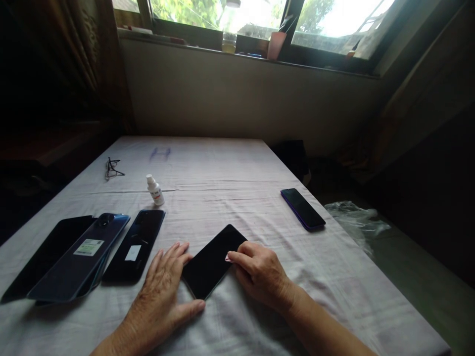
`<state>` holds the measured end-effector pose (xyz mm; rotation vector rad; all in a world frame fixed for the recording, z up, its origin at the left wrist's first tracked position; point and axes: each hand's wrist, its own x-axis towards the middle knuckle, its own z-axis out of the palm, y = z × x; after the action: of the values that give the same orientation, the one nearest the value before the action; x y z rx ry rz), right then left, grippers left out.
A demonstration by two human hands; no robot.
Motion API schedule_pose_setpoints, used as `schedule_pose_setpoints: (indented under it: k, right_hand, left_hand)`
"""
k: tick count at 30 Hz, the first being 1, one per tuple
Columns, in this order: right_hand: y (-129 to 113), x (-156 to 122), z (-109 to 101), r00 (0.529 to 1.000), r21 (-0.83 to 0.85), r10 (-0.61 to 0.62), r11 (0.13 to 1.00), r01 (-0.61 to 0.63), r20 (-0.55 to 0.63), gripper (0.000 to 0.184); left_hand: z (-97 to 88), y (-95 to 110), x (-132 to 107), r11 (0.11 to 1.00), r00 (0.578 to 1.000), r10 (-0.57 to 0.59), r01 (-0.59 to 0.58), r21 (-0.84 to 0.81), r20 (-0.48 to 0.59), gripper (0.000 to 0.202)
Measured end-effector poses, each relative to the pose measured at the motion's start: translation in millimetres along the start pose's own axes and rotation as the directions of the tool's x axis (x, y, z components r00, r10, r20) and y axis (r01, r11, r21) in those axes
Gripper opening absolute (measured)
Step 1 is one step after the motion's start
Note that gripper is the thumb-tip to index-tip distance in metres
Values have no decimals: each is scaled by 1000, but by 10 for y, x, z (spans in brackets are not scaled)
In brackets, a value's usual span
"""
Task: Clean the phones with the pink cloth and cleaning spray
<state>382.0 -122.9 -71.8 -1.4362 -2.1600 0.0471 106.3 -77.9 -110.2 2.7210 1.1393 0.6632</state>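
Observation:
A black phone lies tilted on the cloth-covered table, its dark glossy face up. My left hand rests flat at its near left end with fingers spread, a fingertip at one edge and the thumb by the lower corner. Over the right edge of the phone, my right hand is closed in a pinch. From between its fingers sticks out a small piece of pinkish-white cloth, mostly hidden. Left of my left hand lies another dark phone with a white label.
Several overlapping phones or back panels lie at the left. Behind them stand a small white bottle and eyeglasses. A purple-edged phone lies near the right table edge. A clear plastic bag is beyond that edge, lower down.

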Motion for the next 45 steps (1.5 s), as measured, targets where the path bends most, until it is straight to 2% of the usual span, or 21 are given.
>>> schedule_pose_setpoints:
  k: [2, 7, 9, 15, 17, 22, 24, 26, 31, 34, 41, 45]
  right_hand:
    - [3, -3, -1, 1000, -10, 0, 1000, 0, -5, 26]
    - [131, -11, -4, 989, -109, 129, 985, -137, -73, 24]
    - [116, -14, 4, 987, -119, 137, 982, -146, -81, 24]
    - [-147, -18, 40, 997, 11, -72, 997, 72, -7, 28]
    - [-150, -17, 43, 997, 11, -80, 997, 80, -7, 28]
    - [51, -32, 36, 994, -115, 90, 989, -97, -65, 27]
    - [87, -27, 29, 991, -156, 120, 979, -129, -66, 26]
    - [56, 6, 11, 994, -173, 107, 979, -111, -33, 24]
    - [-176, 180, -46, 989, -163, 6, 986, 19, 150, 21]
    - [-282, 232, -25, 981, -124, -71, 988, 95, 182, 20]
    - [-275, 142, 112, 994, -8, -57, 998, 58, 95, 29]
    - [-134, 158, 115, 1000, -57, 7, 998, -6, 27, 30]
  left_hand:
    - [-5, -4, 1, 1000, 1000, -3, 3, -13, 3, 75]
    - [-41, -28, 6, 999, 999, 7, -6, -48, 38, 69]
    - [-54, -35, 5, 998, 999, 11, -8, -61, 51, 67]
    - [-42, -42, -1, 995, 998, -4, 10, -97, 58, 70]
    - [-38, -46, -1, 995, 998, -3, 9, -103, 55, 69]
    - [-74, -37, 18, 993, 998, 14, -8, -117, 57, 58]
    - [-91, -28, 26, 992, 998, 24, -16, -121, 61, 56]
    - [-98, -21, 28, 993, 998, 26, -19, -119, 57, 55]
    - [-62, -24, 0, 995, 998, 36, -31, -95, 50, 59]
    - [-31, -33, -24, 996, 998, 43, -40, -76, 44, 65]
    - [-53, -18, -19, 997, 997, 51, -48, -52, 53, 68]
    - [-72, 7, -8, 998, 997, 38, -35, -46, 62, 70]
